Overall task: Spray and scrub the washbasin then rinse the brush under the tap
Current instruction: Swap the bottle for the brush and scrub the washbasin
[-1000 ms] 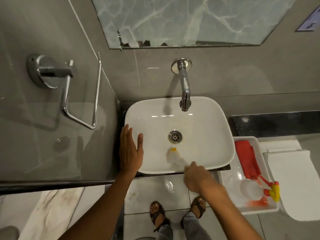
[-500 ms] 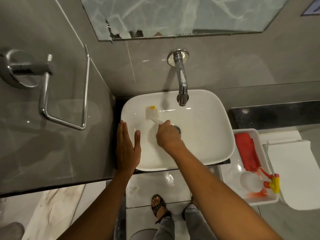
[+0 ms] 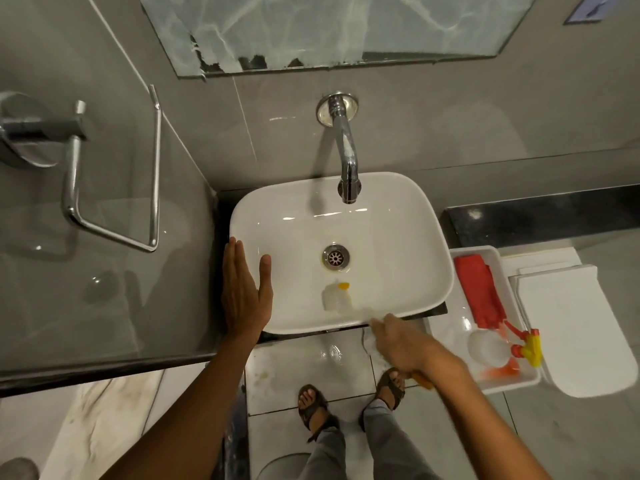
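Right hand (image 3: pixel 405 344) closed around handle of white-bristled scrub brush (image 3: pixel 336 297), head low on near wall of white ceramic washbasin (image 3: pixel 415 202). Left hand (image 3: pixel 244 296) flat, open, empty on rim. Advise firm overlapping strokes toward steel drain (image 3: pixel 336 257).

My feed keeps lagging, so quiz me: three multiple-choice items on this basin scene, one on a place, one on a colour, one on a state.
1. Where is the brush head?
A. In the near part of the washbasin, below the drain
B. Under the tap spout
C. In the white tray

2. What colour is the folded cloth in the tray?
A. Blue
B. Red
C. Green

3. What is the left hand doing?
A. Gripping the tap
B. Holding the spray bottle
C. Resting flat and open on the basin's left rim

Key: 1 A, the brush head lies between the drain and the near rim of the washbasin, held by the right hand. 2 B, the cloth in the tray is red. 3 C, the left hand lies spread on the rim.
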Action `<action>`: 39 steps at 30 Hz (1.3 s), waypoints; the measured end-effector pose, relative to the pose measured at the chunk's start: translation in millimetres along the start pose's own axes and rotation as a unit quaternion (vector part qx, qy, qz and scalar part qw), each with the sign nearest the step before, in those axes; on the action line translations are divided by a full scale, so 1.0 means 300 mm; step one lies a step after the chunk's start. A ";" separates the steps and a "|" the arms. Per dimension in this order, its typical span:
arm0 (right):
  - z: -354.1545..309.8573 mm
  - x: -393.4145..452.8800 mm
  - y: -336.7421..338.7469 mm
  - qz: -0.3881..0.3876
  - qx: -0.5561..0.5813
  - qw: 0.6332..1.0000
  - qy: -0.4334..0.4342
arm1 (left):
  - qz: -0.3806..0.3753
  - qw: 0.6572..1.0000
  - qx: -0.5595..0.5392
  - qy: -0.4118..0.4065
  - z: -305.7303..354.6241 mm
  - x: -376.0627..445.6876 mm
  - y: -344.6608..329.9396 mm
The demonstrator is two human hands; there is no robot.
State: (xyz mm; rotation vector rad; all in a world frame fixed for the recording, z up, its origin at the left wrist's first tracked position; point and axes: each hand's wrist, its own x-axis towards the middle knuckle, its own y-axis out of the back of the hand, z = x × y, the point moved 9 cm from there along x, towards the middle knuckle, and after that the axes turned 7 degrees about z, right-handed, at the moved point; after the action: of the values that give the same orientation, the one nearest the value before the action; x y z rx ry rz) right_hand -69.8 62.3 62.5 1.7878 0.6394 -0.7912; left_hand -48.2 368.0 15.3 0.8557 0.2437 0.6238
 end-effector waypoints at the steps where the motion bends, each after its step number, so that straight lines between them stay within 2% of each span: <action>1: -0.049 -0.012 -0.027 -0.010 0.017 1.000 0.016 | -0.001 1.000 -0.002 0.001 0.000 -0.002 0.000; 3: -0.169 -0.015 -0.098 -0.049 0.046 0.997 0.037 | 0.000 1.000 -0.006 0.001 0.000 -0.003 0.003; 5: -0.312 0.015 -0.164 -0.048 0.073 0.995 0.051 | 0.007 1.000 -0.012 -0.010 0.008 -0.003 0.009; 10: -0.518 0.150 -0.109 0.089 0.024 0.993 0.079 | 0.023 0.999 -0.019 -0.029 0.012 -0.001 0.013; 13: -0.457 0.248 0.039 0.161 0.020 0.983 0.084 | 0.018 0.999 -0.019 -0.028 0.006 0.002 0.005; 17: -0.201 0.330 0.258 0.259 0.039 0.965 -0.019 | 0.022 0.999 -0.018 -0.039 0.009 0.006 0.006; 19: -0.044 0.329 0.318 0.270 0.046 0.959 -0.069 | 0.020 0.999 -0.013 -0.041 0.007 0.007 0.004; 23: 0.168 0.243 0.330 0.235 -0.048 0.966 -0.097 | 0.022 0.999 -0.010 -0.042 0.000 0.011 -0.002; 27: 0.264 0.130 0.232 0.145 -0.088 0.979 -0.115 | 0.024 0.999 -0.014 -0.042 -0.004 0.012 -0.003; 32: 0.069 0.038 0.051 0.078 -0.096 0.991 -0.051 | 0.024 0.999 -0.012 -0.044 -0.001 0.013 -0.004; 37: -0.233 0.009 -0.110 -0.002 -0.019 0.999 0.046 | 0.030 0.999 -0.014 -0.043 0.004 0.009 0.005; 39: -0.353 0.037 -0.177 -0.005 0.015 0.998 0.054 | 0.033 0.998 -0.016 -0.045 0.010 0.007 0.009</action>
State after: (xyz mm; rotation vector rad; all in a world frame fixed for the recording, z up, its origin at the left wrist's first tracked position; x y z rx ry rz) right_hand -79.1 180.0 48.9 1.8662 0.7113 -0.7184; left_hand -46.4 368.7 19.4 0.8618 0.1245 0.6466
